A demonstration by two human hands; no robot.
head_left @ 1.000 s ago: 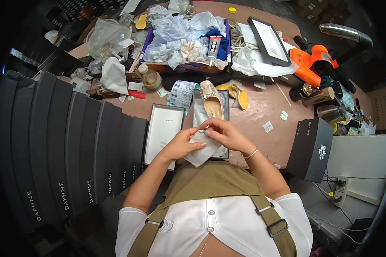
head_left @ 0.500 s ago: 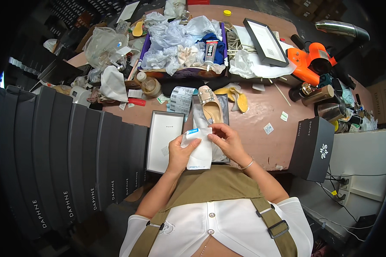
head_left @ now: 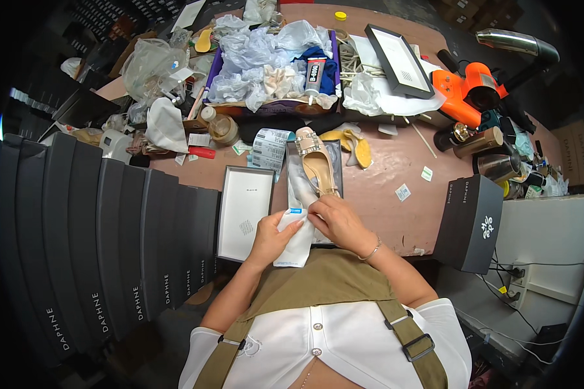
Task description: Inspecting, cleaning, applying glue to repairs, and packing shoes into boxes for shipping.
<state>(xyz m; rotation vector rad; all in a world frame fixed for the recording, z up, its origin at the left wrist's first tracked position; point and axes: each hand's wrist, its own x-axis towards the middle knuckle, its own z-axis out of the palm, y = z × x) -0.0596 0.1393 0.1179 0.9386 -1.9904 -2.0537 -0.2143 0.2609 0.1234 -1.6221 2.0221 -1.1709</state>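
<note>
A white packet (head_left: 296, 249) with a blue patch at its top edge is pinched in my left hand (head_left: 274, 240), low in front of my apron. Against the packet's upper right edge, the fingers of my right hand (head_left: 339, 223) are closed; my hand hides their tips. Just beyond, a beige flat shoe (head_left: 316, 165) with a jewelled strap lies in a dark shoe box (head_left: 337, 162) lined with pale tissue. To the left rests the box's lid (head_left: 243, 217), its white inside facing up.
Dark shoe boxes (head_left: 117, 240) stand stacked on the left, another box (head_left: 468, 223) on the right. Behind the shoe are a label roll (head_left: 269, 152), yellow insoles (head_left: 357, 148), a glue bottle (head_left: 224, 128), and a purple-edged box of crumpled tissue (head_left: 256, 61) with a glue tube (head_left: 315, 76). An orange heat tool (head_left: 457, 94) sits far right.
The packet and my left hand have moved slightly down and nearer to me. My right hand has come lower, its fingers now more curled at the packet's edge. More of the shoe shows.
</note>
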